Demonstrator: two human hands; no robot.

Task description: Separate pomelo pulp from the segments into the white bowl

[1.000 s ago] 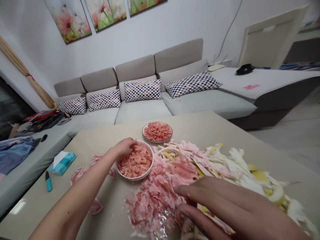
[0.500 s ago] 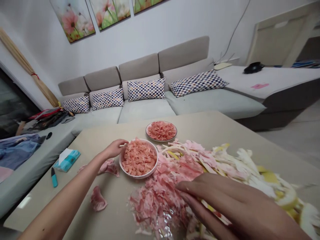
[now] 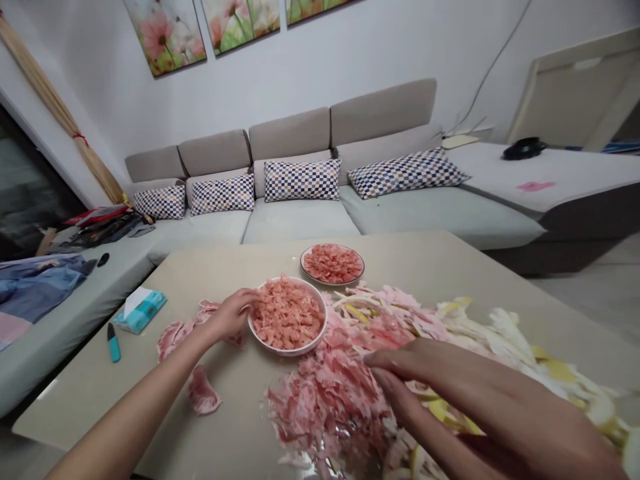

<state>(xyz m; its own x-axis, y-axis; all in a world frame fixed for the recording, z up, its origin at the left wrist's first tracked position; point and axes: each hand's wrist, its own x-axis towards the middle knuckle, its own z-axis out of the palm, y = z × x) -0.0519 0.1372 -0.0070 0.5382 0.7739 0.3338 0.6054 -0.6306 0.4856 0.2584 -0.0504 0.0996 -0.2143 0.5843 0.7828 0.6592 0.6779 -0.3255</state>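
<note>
A white bowl (image 3: 270, 338) heaped with pink pomelo flesh stands mid-table. My left hand (image 3: 229, 315) curls against the bowl's left rim, over pink membrane pieces (image 3: 173, 333) lying beside it. My right hand (image 3: 450, 393) lies flat, fingers stretched out, on a big heap of pink and white pomelo peel and membrane (image 3: 360, 360) at the near right. A second, flatter plate of pink flesh (image 3: 332, 263) sits behind the bowl.
A teal tissue pack (image 3: 141, 309) and a small teal knife (image 3: 114, 342) lie at the table's (image 3: 210, 273) left. One loose pink scrap (image 3: 203, 395) lies near the front edge. A grey sofa (image 3: 300, 220) with checked cushions wraps around the back and left.
My left hand has come out of the bowl's contents and down to its left rim. My right hand has stayed on the peel heap. The view has shifted slightly.
</note>
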